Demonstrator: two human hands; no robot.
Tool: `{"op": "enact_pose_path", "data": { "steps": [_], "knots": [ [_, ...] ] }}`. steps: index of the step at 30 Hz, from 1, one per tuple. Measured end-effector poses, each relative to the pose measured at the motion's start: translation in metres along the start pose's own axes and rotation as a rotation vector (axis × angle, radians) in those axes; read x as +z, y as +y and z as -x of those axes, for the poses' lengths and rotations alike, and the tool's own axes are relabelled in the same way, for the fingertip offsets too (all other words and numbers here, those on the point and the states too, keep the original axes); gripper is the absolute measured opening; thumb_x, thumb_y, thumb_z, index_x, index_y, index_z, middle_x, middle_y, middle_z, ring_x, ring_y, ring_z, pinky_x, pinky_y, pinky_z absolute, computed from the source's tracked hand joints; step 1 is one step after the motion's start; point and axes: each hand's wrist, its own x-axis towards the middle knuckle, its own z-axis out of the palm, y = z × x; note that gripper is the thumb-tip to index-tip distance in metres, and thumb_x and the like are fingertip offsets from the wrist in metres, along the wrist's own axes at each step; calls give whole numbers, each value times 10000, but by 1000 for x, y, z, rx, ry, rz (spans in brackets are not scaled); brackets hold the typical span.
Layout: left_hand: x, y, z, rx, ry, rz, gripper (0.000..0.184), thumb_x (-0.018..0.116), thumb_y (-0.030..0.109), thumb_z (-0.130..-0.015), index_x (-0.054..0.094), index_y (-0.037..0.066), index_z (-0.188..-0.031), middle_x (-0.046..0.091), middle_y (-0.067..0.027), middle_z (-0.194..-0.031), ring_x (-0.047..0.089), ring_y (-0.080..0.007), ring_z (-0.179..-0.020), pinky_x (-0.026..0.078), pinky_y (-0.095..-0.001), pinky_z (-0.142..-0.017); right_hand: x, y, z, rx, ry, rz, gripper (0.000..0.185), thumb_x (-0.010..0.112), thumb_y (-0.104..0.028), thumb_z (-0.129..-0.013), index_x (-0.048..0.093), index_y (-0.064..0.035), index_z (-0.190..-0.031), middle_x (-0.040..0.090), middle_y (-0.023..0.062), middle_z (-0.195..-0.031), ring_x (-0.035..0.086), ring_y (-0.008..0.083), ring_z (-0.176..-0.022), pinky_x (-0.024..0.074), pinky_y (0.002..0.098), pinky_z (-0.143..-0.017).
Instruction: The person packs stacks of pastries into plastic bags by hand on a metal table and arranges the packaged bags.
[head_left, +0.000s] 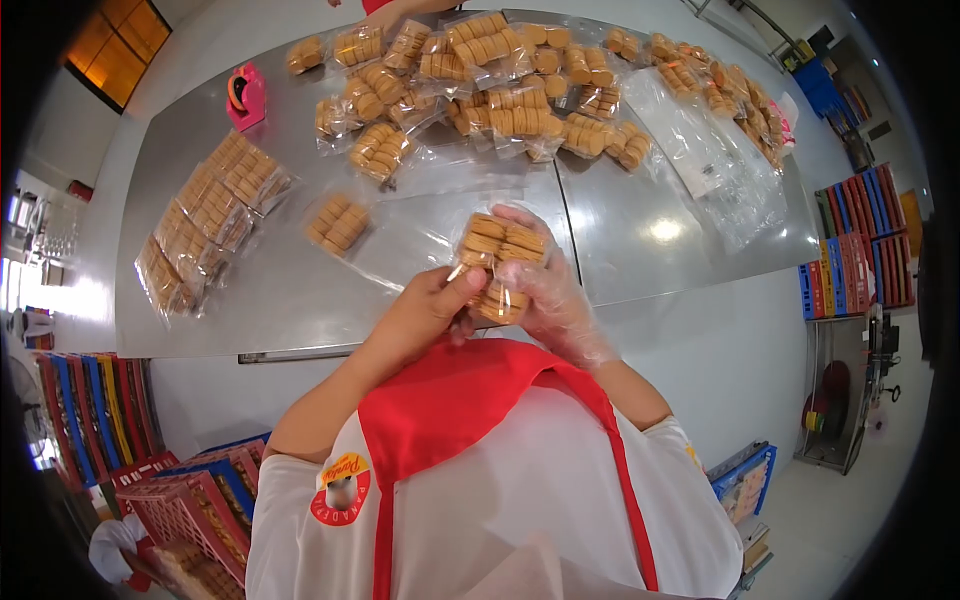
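Note:
Close to my chest, just over the table's near edge, I hold a clear bag of cookies (503,238) stacked in rows. My left hand (437,305) is bare and grips the bag's lower left side with thumb and fingers. My right hand (548,290), in a clear plastic glove, wraps round the bag's right side, thumb across its front. Left of my hands, another bag of cookies (338,223) lies on the steel table (400,215). Farther left, several packed bags (212,210) lie in overlapping rows.
A large pile of bagged cookies (490,80) covers the table's far middle. A pink tape dispenser (246,95) stands at the far left. Flat clear bags (705,165) lie at right, beside more cookies (735,95). Stacked crates (865,235) stand right; pink crates (180,510) sit behind left.

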Motion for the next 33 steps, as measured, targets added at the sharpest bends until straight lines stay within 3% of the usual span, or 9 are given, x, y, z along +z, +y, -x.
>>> {"op": "enact_pose_path", "data": {
  "steps": [1, 4, 7, 10, 16, 19, 25, 29, 33],
  "knots": [
    [-1, -4, -5, -54, 5, -127, 482, 670, 425, -928, 598, -6, -1130, 659, -89, -885, 622, -175, -724, 511, -305, -659, -2, -5, 3, 50, 62, -7, 743, 722, -119, -821, 338, -81, -1456, 513, 139, -1301, 583, 280, -1146, 556, 483, -936],
    [8, -19, -10, 476, 340, -839, 383, 695, 372, -892, 617, 46, -1077, 640, -116, -920, 612, -246, -794, 504, -365, -725, -35, 7, 10, -102, 143, -151, 732, 720, -122, -803, 359, -66, -1437, 518, 150, -1270, 601, 314, -1115, 605, 492, -829],
    [10, -21, -13, 962, 489, -1546, 207, 649, 271, -871, 649, 100, -987, 590, -123, -1132, 549, -329, -998, 443, -408, -842, -52, 7, 27, -54, 305, -90, 807, 708, -134, -797, 272, -66, -1473, 493, 170, -1294, 602, 338, -1115, 615, 481, -814],
    [-4, -40, -26, 989, 298, -1771, 204, 640, 166, -783, 672, 89, -969, 534, -109, -1255, 495, -337, -1091, 408, -400, -894, -63, 18, 37, 26, 318, -50, 841, 692, -128, -800, 208, -49, -1483, 481, 172, -1292, 606, 349, -1112, 621, 479, -810],
    [-2, -40, -14, 720, 396, -1913, 330, 629, 124, -725, 675, 38, -1041, 522, -129, -1271, 497, -311, -1048, 416, -384, -852, -63, 28, 42, 58, 256, -109, 704, 680, -141, -804, 351, -11, -1413, 540, 144, -1218, 635, 289, -1078, 612, 443, -852],
    [-3, -30, -4, 740, 547, -1939, 343, 630, 130, -731, 670, 13, -1052, 506, -147, -1299, 542, -294, -954, 476, -370, -780, -66, 34, 33, 32, 169, -95, 684, 678, -147, -806, 375, -4, -1402, 546, 135, -1218, 630, 269, -1088, 610, 429, -857],
    [1, 18, 4, 238, 298, -1786, 483, 624, 73, -754, 569, -21, -1225, 440, -233, -1378, 669, -336, -871, 563, -430, -692, -44, 34, 2, -224, 133, -7, 758, 723, -159, -760, 378, 3, -1415, 543, 106, -1256, 576, 241, -1167, 506, 398, -1006],
    [1, 62, 12, 316, 234, -1668, 559, 630, 15, -728, 522, -34, -1274, 417, -203, -1435, 659, -377, -973, 548, -456, -785, -22, 38, -14, -525, 39, 176, 771, 724, -92, -741, 375, 0, -1422, 533, 109, -1301, 543, 207, -1199, 452, 372, -1044],
    [-10, 72, 6, 520, 189, -1514, 570, 661, 22, -722, 517, -50, -1268, 436, -144, -1447, 647, -386, -1001, 536, -455, -837, -13, 51, -9, -489, -15, 358, 717, 679, 17, -758, 391, -14, -1414, 534, 108, -1290, 547, 192, -1179, 467, 337, -1009]
  ]
}}
